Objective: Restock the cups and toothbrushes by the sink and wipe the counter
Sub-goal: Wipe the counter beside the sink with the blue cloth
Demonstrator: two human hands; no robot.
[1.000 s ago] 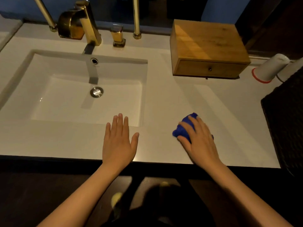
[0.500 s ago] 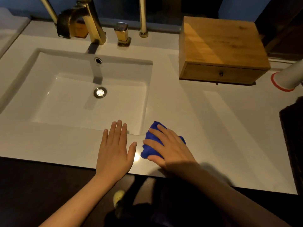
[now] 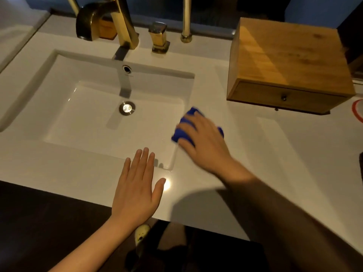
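Observation:
My right hand [image 3: 204,140] presses a bunched blue cloth [image 3: 181,135] onto the white counter [image 3: 275,154], right at the sink's right rim. The hand is blurred and covers most of the cloth. My left hand [image 3: 137,189] lies flat and open on the counter's front strip, fingers together, just before the white rectangular sink [image 3: 59,118]. At the far right edge, only the red rim of a white cup [image 3: 356,112] lying on its side shows. No toothbrushes are in view.
A wooden box with a small drawer [image 3: 284,63] stands at the back right. A gold faucet [image 3: 117,22] and gold handle [image 3: 160,38] sit behind the basin. The counter's dark front edge [image 3: 49,195] runs below my hands.
My right hand slid the cloth left along the front strip, then away from me along the sink's right rim. The left hand stayed flat. The view has moved closer and leftward.

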